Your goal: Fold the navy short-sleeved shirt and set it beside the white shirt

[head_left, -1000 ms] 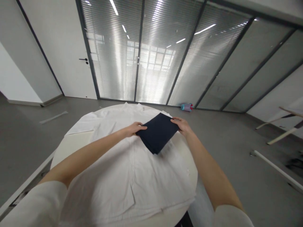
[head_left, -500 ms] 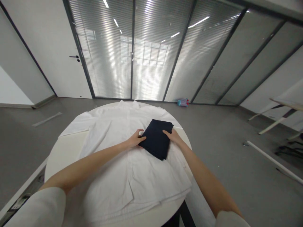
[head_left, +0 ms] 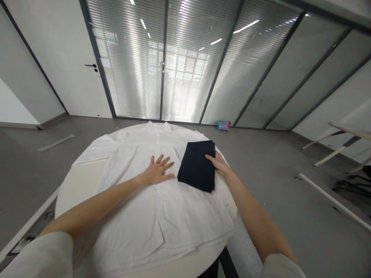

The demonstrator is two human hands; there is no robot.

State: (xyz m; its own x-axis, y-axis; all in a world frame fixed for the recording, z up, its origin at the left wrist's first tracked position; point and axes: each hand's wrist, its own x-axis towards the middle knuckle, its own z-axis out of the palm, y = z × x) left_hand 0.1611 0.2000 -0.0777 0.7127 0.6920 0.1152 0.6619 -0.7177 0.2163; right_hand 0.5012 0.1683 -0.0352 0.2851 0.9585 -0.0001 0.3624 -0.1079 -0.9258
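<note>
A white shirt [head_left: 139, 200] lies spread flat over a round white table [head_left: 78, 181]. On its right part rests a folded dark navy cloth [head_left: 197, 168]. My left hand [head_left: 158, 170] lies flat on the shirt with its fingers spread, just left of the cloth and not touching it. My right hand [head_left: 218, 164] rests on the right edge of the dark cloth, fingers laid on it.
Grey floor surrounds the table. A small teal and pink bottle [head_left: 224, 125] lies on the floor by the glass wall with blinds. A white door [head_left: 72, 65] stands at the left. White poles and table legs [head_left: 330, 193] lie on the right.
The dark cloth has been turned and set down flat farther right on the shirt. My left hand let go of it and now lies flat and spread on the shirt.
</note>
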